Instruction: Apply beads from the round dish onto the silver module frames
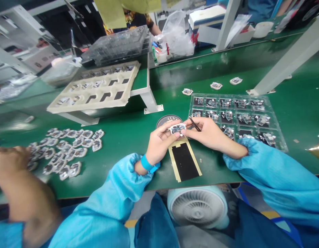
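A small white-rimmed device part [178,128] is held up between both hands near the middle of the view. My left hand [160,143] grips its left side with thumb and fingers. My right hand [207,132] pinches its right edge with the thumb, and dark tweezers [195,124] stick out between its fingers. Just below the hands lies a black rectangular sheet with a yellow border [186,161]. Behind them a round dish of small pieces [163,120] is partly covered. A clear tray of parts [278,132] stands beside my right forearm.
Many similar white-rimmed parts [70,153] lie in a cluster at the left, near another person's hand [10,160]. A cream tray [92,105] rests on a raised stand. A slanted post [291,57] meets the bench at the right. A fan [198,208] sits below the edge.
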`<state>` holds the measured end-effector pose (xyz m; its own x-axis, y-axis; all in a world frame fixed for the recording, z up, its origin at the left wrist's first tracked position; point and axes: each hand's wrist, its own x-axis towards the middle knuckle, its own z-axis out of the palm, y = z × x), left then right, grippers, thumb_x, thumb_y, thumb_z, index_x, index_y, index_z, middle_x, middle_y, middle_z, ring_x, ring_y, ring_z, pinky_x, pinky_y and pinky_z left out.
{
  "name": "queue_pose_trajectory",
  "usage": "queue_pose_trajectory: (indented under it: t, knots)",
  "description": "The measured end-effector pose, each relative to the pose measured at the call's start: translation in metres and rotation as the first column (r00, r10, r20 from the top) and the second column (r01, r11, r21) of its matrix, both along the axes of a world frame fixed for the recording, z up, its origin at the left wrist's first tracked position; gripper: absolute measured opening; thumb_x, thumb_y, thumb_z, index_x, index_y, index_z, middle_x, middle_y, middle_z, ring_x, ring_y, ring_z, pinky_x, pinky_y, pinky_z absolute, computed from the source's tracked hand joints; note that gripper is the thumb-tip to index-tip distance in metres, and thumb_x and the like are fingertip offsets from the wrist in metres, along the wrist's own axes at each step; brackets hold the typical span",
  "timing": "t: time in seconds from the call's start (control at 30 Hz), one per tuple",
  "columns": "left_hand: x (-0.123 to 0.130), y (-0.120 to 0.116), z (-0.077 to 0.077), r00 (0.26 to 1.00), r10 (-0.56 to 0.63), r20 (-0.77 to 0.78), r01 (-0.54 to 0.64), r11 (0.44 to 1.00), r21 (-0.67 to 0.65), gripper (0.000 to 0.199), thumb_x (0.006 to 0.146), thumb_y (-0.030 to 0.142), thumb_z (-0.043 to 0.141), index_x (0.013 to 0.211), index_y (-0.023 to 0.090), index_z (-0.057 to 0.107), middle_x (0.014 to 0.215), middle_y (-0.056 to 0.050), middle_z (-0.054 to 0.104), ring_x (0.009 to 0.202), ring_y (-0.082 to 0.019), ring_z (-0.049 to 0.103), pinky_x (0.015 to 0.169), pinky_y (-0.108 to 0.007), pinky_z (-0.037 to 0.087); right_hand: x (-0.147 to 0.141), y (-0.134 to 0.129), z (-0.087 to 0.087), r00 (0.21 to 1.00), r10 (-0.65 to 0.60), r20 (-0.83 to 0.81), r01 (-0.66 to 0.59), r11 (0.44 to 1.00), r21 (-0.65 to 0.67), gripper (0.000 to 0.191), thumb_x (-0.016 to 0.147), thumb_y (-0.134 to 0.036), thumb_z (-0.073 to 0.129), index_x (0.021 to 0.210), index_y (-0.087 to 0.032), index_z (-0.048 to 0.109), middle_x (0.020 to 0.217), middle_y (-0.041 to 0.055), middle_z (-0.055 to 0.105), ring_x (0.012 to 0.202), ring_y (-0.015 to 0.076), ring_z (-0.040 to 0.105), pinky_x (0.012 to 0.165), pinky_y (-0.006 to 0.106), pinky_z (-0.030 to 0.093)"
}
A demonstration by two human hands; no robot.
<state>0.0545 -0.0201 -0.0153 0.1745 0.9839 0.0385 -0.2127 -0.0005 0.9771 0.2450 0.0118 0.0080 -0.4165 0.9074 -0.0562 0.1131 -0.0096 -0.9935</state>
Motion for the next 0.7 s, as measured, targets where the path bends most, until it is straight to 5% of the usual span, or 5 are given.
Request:
queue_pose_trajectory:
  t: [0.2, 0.33, 0.53, 0.7]
  knots:
    - [0.0021, 0.0012, 0.006, 0.978, 0.049, -0.205, -0.042, 0.998, 0.038, 0.039, 0.086, 0.035, 0.077, 0.121, 0.019, 0.07, 0.125, -0.01, 0.07, 0.106, -0.023, 0.071, 0.092, -0.034, 0.061, -0.0009, -0.0011, -0.007, 0.999, -0.047, -0.001, 0.047, 0.999, 0.012, 0.032, 0.075, -0.036, 0.078, 0.095, -0.013, 0.069, 0.08, 0.001, 0.066, 0.063, 0.005, 0.053, 0.061, 0.018, 0.042]
    - [0.0028, 0.0007, 0.0048, 0.978, 0.06, -0.198, -0.057, 0.998, 0.022, 0.038, 0.084, 0.036, 0.078, 0.116, 0.017, 0.072, 0.11, -0.01, 0.075, 0.089, -0.021, 0.074, 0.081, -0.032, 0.063, -0.0004, -0.0009, -0.0088, 1.0, -0.027, 0.0, 0.027, 0.999, 0.035, 0.033, 0.076, -0.037, 0.077, 0.096, -0.013, 0.067, 0.083, 0.0011, 0.066, 0.064, 0.0044, 0.053, 0.061, 0.018, 0.042]
    - [0.0017, -0.0043, 0.004, 0.966, 0.12, -0.227, -0.095, 0.988, 0.118, 0.031, 0.085, 0.034, 0.078, 0.11, 0.017, 0.075, 0.11, -0.009, 0.075, 0.096, -0.022, 0.072, 0.082, -0.031, 0.063, -0.0024, -0.0037, -0.0059, 0.998, 0.003, -0.058, -0.002, 1.0, 0.011, 0.039, 0.07, -0.041, 0.083, 0.09, -0.012, 0.065, 0.081, 0.0018, 0.066, 0.071, 0.007, 0.058, 0.065, 0.019, 0.047]
    - [0.0032, -0.0086, 0.0023, 0.963, 0.178, -0.203, -0.137, 0.97, 0.202, 0.023, 0.087, 0.031, 0.076, 0.107, 0.02, 0.077, 0.101, -0.006, 0.076, 0.081, -0.018, 0.071, 0.074, -0.029, 0.062, -0.0078, -0.0079, -0.0052, 0.992, -0.028, -0.125, 0.021, 0.998, -0.052, 0.042, 0.067, -0.042, 0.086, 0.086, -0.012, 0.063, 0.077, 0.0022, 0.067, 0.067, 0.0082, 0.06, 0.061, 0.019, 0.048]
